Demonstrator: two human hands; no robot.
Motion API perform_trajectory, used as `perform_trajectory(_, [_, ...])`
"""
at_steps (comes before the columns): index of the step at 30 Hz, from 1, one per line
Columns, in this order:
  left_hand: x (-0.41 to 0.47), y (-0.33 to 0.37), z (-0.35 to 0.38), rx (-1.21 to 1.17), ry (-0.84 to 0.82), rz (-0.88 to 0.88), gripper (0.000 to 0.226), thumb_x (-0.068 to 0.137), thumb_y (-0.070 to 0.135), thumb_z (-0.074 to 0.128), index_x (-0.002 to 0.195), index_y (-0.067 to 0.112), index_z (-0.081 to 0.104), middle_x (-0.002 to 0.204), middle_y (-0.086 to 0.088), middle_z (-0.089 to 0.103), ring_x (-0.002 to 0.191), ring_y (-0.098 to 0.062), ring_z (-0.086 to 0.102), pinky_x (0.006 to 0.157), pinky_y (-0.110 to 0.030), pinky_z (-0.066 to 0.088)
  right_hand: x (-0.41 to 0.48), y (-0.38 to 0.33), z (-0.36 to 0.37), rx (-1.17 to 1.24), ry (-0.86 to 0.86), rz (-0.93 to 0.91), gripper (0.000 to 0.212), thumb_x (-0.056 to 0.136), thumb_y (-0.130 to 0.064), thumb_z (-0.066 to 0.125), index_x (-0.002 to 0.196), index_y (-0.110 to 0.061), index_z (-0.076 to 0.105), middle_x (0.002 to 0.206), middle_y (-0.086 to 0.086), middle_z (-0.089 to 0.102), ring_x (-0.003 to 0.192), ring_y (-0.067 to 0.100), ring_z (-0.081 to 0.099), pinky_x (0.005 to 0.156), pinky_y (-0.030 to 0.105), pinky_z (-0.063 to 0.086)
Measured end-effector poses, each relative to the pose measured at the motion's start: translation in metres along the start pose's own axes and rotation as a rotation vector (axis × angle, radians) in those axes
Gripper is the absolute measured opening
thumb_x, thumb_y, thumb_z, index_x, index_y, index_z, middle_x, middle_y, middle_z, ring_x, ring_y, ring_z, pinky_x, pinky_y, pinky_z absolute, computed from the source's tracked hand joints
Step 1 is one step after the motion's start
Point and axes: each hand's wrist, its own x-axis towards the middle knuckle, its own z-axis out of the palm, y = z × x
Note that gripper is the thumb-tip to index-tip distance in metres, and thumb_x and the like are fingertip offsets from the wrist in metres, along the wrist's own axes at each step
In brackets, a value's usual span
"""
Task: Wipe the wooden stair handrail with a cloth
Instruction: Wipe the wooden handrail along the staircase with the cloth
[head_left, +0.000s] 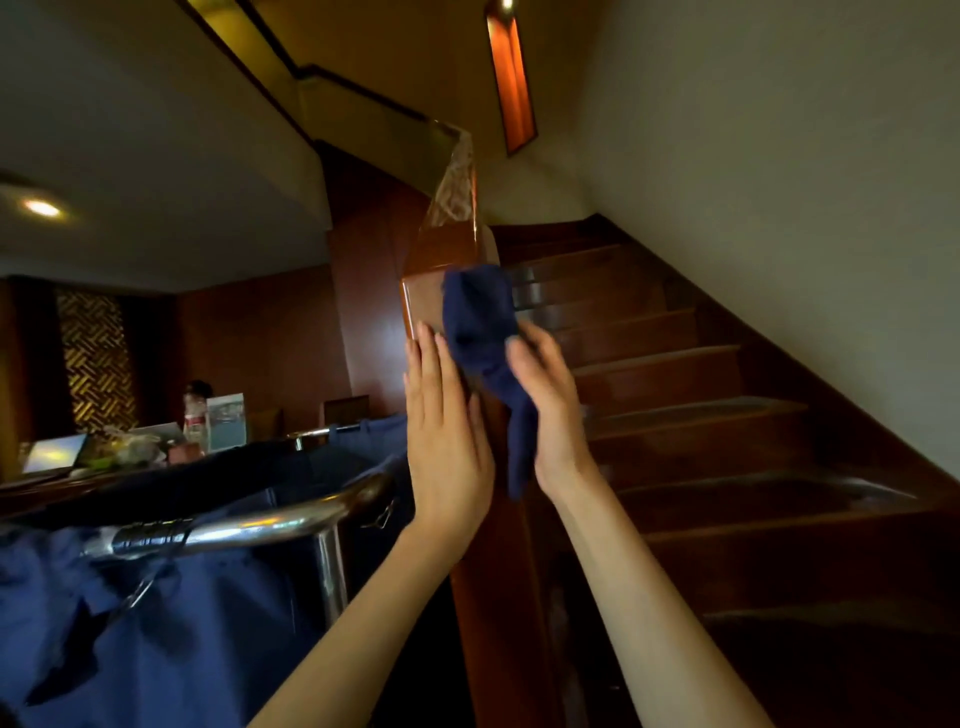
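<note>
The wooden stair handrail is a broad, glossy brown rail that rises away from me up the stairs, ending in a post right in front of me. A dark blue cloth lies bunched against the rail's near end and hangs down its right side. My right hand holds the cloth against the wood from the right, fingers curled over the fabric. My left hand lies flat on the front face of the post, fingers straight and pointing up, just left of the cloth.
A housekeeping cart with a chrome bar and a blue fabric bag stands close on the left. Wooden steps climb on the right beside a pale wall. A counter with a bottle and papers sits behind the cart.
</note>
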Motion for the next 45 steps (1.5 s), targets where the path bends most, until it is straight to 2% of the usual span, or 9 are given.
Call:
perform_trajectory(4, [-0.012,-0.007,0.001,-0.145,-0.03,-0.021,0.067,0.091,0.005,0.063,0.141,-0.019,0.026,0.153,-0.022,0.025,0.148,-0.026,0.021,0.121,-0.037,0.019,0.007,0.016,0.014,-0.151,0.14,-0.146,0.037,0.075,-0.055,0.066,0.098,-0.029,0.054,0.106,-0.007,0.056,0.104,0.008,0.06,0.089,0.019,0.045])
perform_trajectory(6, [-0.006,-0.006,0.001,-0.192,0.064,0.032,0.059,0.092,-0.012,0.042,0.146,-0.013,0.019,0.155,-0.007,0.015,0.146,0.003,0.01,0.118,-0.017,0.013,0.032,0.012,0.022,-0.192,0.156,-0.196,0.039,0.08,-0.042,0.073,0.109,-0.029,0.05,0.116,-0.006,0.052,0.112,0.008,0.055,0.098,0.023,0.044])
perform_trajectory(9, [-0.003,-0.003,0.0,-0.224,0.12,0.064,0.066,0.088,-0.022,0.034,0.149,-0.002,0.019,0.16,-0.012,0.014,0.15,-0.012,0.01,0.121,-0.027,0.013,0.055,0.006,0.02,-0.151,0.082,-0.171,0.053,0.09,-0.025,0.068,0.136,-0.018,0.044,0.143,0.005,0.043,0.135,0.017,0.042,0.114,0.04,0.036])
perform_trajectory(13, [-0.006,-0.009,-0.004,-0.383,0.14,0.056,0.055,0.094,-0.013,0.044,0.145,-0.004,0.026,0.155,-0.014,0.026,0.145,-0.018,0.025,0.118,-0.022,0.022,-0.016,0.047,-0.001,-0.269,-0.053,-0.223,0.067,0.089,-0.028,0.066,0.145,-0.031,0.03,0.141,-0.046,0.028,0.132,-0.02,0.028,0.105,0.005,0.029])
perform_trajectory(20, [-0.016,-0.021,-0.003,-0.369,0.072,0.077,0.048,0.097,-0.001,0.036,0.144,-0.006,0.029,0.155,-0.016,0.025,0.148,-0.019,0.02,0.121,-0.033,0.018,0.005,0.026,0.015,-0.456,0.028,-0.157,0.078,0.09,-0.043,0.063,0.154,-0.023,0.024,0.157,-0.003,0.032,0.14,0.005,0.032,0.107,0.013,0.025])
perform_trajectory(24, [-0.089,-0.041,0.002,-0.276,0.004,0.054,0.046,0.106,0.018,0.03,0.147,-0.002,0.03,0.159,-0.008,0.024,0.147,-0.036,0.017,0.121,-0.036,0.018,-0.019,0.042,0.012,-0.479,0.161,-0.162,0.071,0.09,-0.047,0.063,0.151,-0.025,0.034,0.15,-0.004,0.045,0.132,0.008,0.043,0.096,0.013,0.032])
perform_trajectory(31, [-0.269,-0.051,-0.004,-0.187,-0.231,-0.121,0.05,0.106,0.037,0.03,0.155,0.036,0.016,0.162,0.016,0.01,0.149,-0.013,0.008,0.119,-0.022,0.012,-0.226,0.142,-0.042,-0.58,0.31,0.07,0.056,0.092,-0.054,0.055,0.141,-0.03,0.045,0.133,-0.005,0.061,0.12,0.005,0.059,0.098,0.025,0.048])
perform_trajectory(37, [-0.4,-0.051,-0.03,-0.111,-0.571,-0.273,0.084,0.08,-0.015,0.052,0.154,0.011,0.021,0.163,0.01,0.009,0.15,-0.017,0.009,0.118,-0.02,0.015,-0.352,0.198,-0.079,-0.589,0.429,0.343,0.065,0.088,-0.065,0.056,0.14,-0.027,0.046,0.133,0.004,0.061,0.123,0.016,0.059,0.101,0.05,0.048])
perform_trajectory(45, [-0.481,-0.024,-0.053,-0.169,-0.685,-0.744,0.08,0.078,-0.013,0.05,0.148,0.021,0.031,0.153,0.015,0.029,0.145,-0.006,0.027,0.118,-0.026,0.026,-0.443,0.223,-0.094,-0.708,0.396,0.646,0.059,0.088,-0.052,0.057,0.142,-0.036,0.04,0.14,0.001,0.055,0.126,0.015,0.055,0.102,0.026,0.044])
